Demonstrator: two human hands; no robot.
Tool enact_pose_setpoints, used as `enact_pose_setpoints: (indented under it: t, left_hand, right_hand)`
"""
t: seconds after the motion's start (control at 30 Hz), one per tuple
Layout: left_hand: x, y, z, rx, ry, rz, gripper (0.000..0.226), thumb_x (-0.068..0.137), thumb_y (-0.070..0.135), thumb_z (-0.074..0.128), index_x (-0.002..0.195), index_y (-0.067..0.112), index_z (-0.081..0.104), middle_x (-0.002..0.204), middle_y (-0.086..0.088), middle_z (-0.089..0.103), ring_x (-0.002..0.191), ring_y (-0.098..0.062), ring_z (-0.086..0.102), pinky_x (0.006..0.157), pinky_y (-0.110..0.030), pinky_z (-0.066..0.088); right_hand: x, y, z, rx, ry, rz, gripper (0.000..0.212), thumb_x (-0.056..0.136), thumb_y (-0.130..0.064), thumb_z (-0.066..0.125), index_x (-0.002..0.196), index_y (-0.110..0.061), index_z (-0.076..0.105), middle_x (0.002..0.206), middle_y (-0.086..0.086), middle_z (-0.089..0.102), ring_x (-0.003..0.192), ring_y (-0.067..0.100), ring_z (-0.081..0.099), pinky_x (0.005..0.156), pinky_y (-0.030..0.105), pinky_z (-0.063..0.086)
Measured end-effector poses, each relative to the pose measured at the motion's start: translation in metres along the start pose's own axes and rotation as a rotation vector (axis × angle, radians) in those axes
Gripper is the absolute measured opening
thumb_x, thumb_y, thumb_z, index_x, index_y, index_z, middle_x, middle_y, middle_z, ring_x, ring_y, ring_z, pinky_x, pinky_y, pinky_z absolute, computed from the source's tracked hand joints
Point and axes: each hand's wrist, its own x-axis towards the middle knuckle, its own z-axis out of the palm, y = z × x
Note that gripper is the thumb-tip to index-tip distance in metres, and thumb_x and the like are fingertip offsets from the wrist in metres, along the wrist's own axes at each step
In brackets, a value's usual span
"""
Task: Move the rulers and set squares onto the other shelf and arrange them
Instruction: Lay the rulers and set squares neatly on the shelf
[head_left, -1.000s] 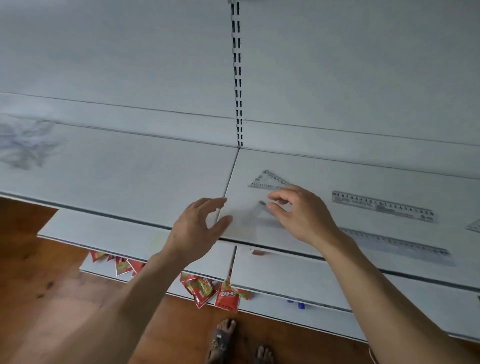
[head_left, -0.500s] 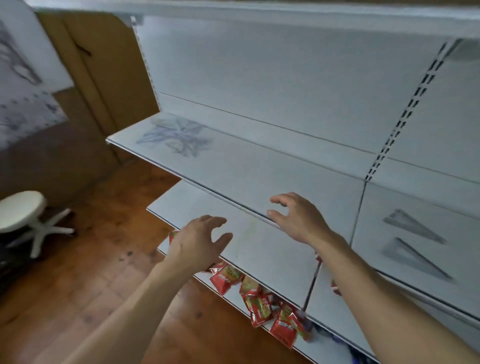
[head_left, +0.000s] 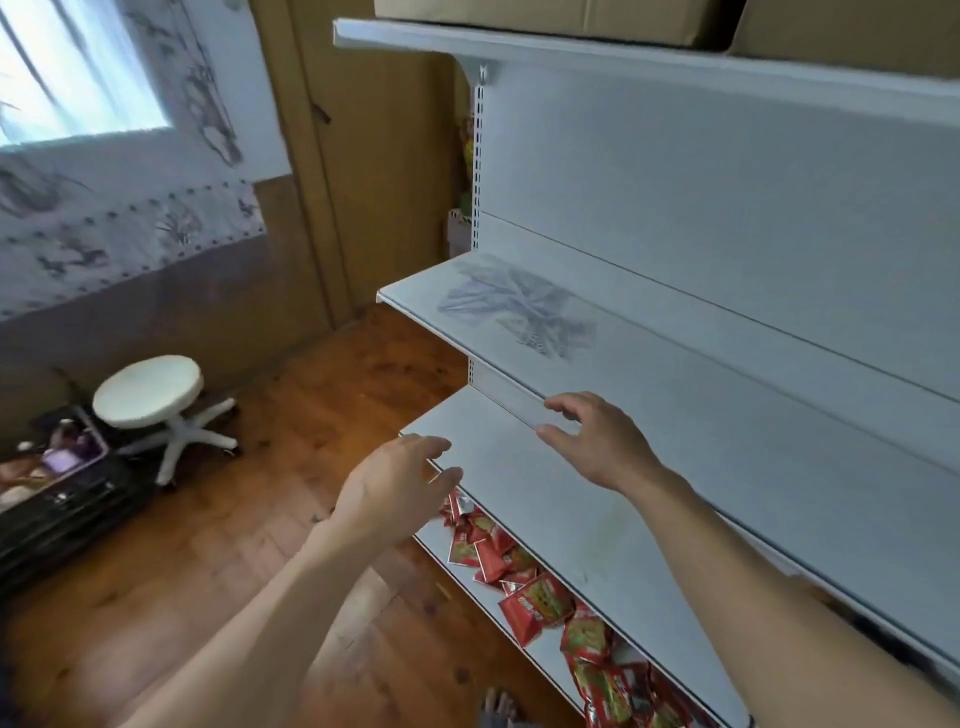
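Heading for ruler pile (head_left: 514, 306) at shelf (head_left: 727, 441) far end; left hand (head_left: 395, 488), right hand (head_left: 597, 441) both spread, empty, ready to grab.

A small shop: white metal retail shelving (head_left: 727, 415) with slotted uprights, red snack packets (head_left: 535, 603) on a lower shelf, cardboard boxes (head_left: 545, 15) on top, wooden floor (head_left: 260, 519).

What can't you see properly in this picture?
Head view only:
- Pile of rulers and set squares: clear and blurred, so they cannot be counted.
- Red packets: partly hidden under the shelf above them.
- Cardboard boxes: cut off by the top edge.
- Left hand and right hand: both open, palms unseen.
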Motion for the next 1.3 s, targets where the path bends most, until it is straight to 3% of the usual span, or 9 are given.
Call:
enact_pose_setpoints:
  t: [0.13,0.27,0.53,0.73,0.8,0.9,1.07,1.17,1.3]
  left_hand:
    - [0.048,-0.012,-0.001,-0.028,-0.002,0.032,0.041,0.091,0.050,0.052,0.129,0.033,0.055,0.125,0.014,0.058,0.104,-0.007,0.059,0.085,-0.022,0.053]
    - [0.117,-0.021,-0.004,0.007,-0.007,0.096,0.041,0.092,0.050,0.052,0.129,0.034,0.054,0.127,0.016,0.057,0.111,-0.005,0.057,0.084,-0.016,0.048]
    - [0.251,-0.026,-0.017,0.050,-0.086,0.218,0.042,0.093,0.050,0.050,0.131,0.033,0.053,0.132,0.014,0.055,0.117,-0.008,0.054,0.086,-0.016,0.042]
    - [0.313,-0.013,0.002,-0.034,-0.203,0.342,0.043,0.092,0.052,0.052,0.129,0.032,0.054,0.127,0.012,0.058,0.109,-0.008,0.056,0.090,-0.025,0.050]
    - [0.332,-0.009,0.008,-0.031,-0.223,0.389,0.042,0.091,0.052,0.051,0.129,0.032,0.055,0.127,0.013,0.058,0.110,-0.009,0.056,0.091,-0.028,0.050]
    - [0.352,-0.005,0.013,-0.026,-0.255,0.455,0.040,0.090,0.052,0.053,0.126,0.034,0.057,0.124,0.015,0.059,0.110,-0.008,0.056,0.089,-0.027,0.049]
    - [0.374,-0.004,0.012,-0.063,-0.330,0.574,0.038,0.090,0.047,0.057,0.124,0.030,0.059,0.121,0.013,0.061,0.108,-0.007,0.057,0.087,-0.021,0.044]
    - [0.383,-0.004,0.012,-0.107,-0.361,0.627,0.038,0.090,0.048,0.057,0.124,0.031,0.059,0.120,0.015,0.061,0.105,-0.004,0.058,0.086,-0.020,0.043]
    - [0.392,-0.007,0.011,-0.183,-0.448,0.633,0.036,0.089,0.048,0.058,0.122,0.034,0.060,0.115,0.017,0.062,0.102,0.000,0.058,0.090,-0.021,0.045]
  right_hand:
    - [0.047,-0.004,0.010,0.050,0.030,0.049,0.040,0.089,-0.038,0.060,0.126,-0.025,0.057,0.127,-0.005,0.056,0.113,0.014,0.054,0.089,0.025,0.040]
    - [0.109,0.006,0.019,0.066,0.055,0.092,0.041,0.090,-0.039,0.059,0.129,-0.025,0.056,0.134,-0.007,0.052,0.119,0.013,0.051,0.093,0.025,0.037]
    - [0.213,0.042,0.026,-0.030,0.196,0.245,0.047,0.090,-0.040,0.056,0.134,-0.024,0.051,0.137,-0.001,0.050,0.125,0.019,0.046,0.096,0.029,0.039]
    - [0.227,0.054,0.039,-0.160,0.125,0.279,0.060,0.093,-0.046,0.050,0.145,-0.019,0.037,0.149,0.001,0.038,0.137,0.019,0.033,0.109,0.028,0.029]
    - [0.229,0.057,0.044,-0.221,0.170,0.272,0.049,0.095,-0.044,0.045,0.139,-0.020,0.045,0.144,-0.001,0.044,0.133,0.019,0.039,0.104,0.029,0.035]
    - [0.227,0.052,0.047,-0.315,0.289,0.259,0.029,0.098,-0.034,0.044,0.115,-0.017,0.060,0.123,-0.002,0.060,0.115,0.021,0.055,0.085,0.029,0.045]
    - [0.227,0.041,0.039,-0.492,0.300,0.292,0.013,0.094,-0.021,0.045,0.094,-0.018,0.058,0.094,-0.002,0.067,0.085,0.023,0.065,0.061,0.029,0.045]
    - [0.228,0.044,0.031,-0.510,0.366,0.379,0.019,0.095,-0.020,0.044,0.100,-0.020,0.063,0.093,-0.003,0.070,0.080,0.023,0.066,0.061,0.031,0.047]
    - [0.222,0.042,0.026,-0.357,0.503,0.551,0.024,0.096,-0.026,0.047,0.112,-0.023,0.065,0.101,-0.005,0.071,0.087,0.022,0.066,0.071,0.032,0.051]
